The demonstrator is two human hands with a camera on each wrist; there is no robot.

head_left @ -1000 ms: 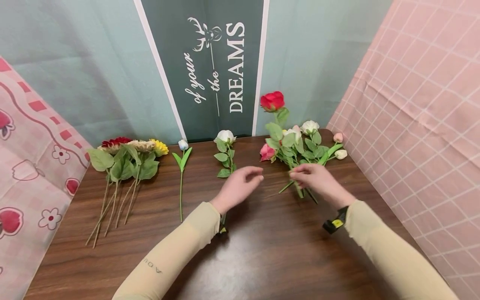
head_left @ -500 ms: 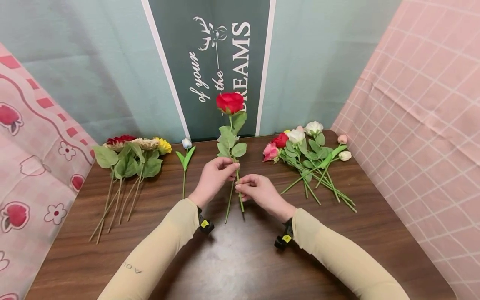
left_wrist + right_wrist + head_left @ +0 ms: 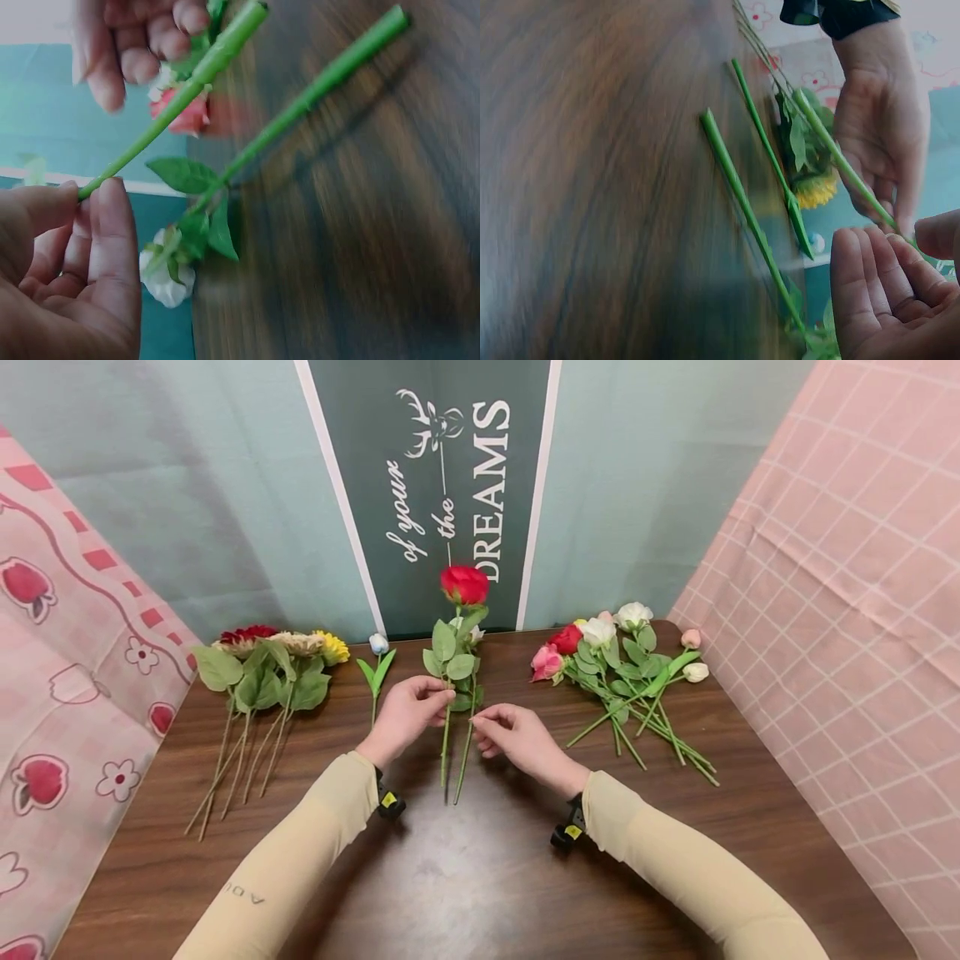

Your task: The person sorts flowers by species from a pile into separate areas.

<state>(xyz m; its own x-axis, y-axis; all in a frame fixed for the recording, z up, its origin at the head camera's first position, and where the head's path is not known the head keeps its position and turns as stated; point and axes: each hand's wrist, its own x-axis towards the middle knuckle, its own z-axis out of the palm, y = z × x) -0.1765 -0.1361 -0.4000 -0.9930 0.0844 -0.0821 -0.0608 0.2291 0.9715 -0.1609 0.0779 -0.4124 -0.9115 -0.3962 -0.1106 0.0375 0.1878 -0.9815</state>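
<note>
My left hand (image 3: 405, 714) pinches the stem of a red rose (image 3: 465, 585) between thumb and fingertips, its bloom held up above the table. Under and behind it lies a white rose (image 3: 166, 281) on the wood, its bloom partly hidden by the red rose's leaves in the head view. Just right of the two stems is my right hand (image 3: 528, 745), fingers loosely bent. In the right wrist view, thumb and fingers of that right hand (image 3: 892, 289) are apart, close to the red rose's stem, with no clear grip on it.
A blue-white tulip (image 3: 378, 645) lies left of the roses. Further left is a bunch of gerbera-like flowers (image 3: 333, 648) with long stems. Mixed roses and tulips, including a pink rose (image 3: 547, 662), lie crossed at the right. Cloth walls (image 3: 840, 610) enclose the table (image 3: 480, 877).
The red rose came from the right pile to the middle, passing into my left hand. My left hand then shifted slightly left and lower with it; my right hand's fingers came off the stem.
</note>
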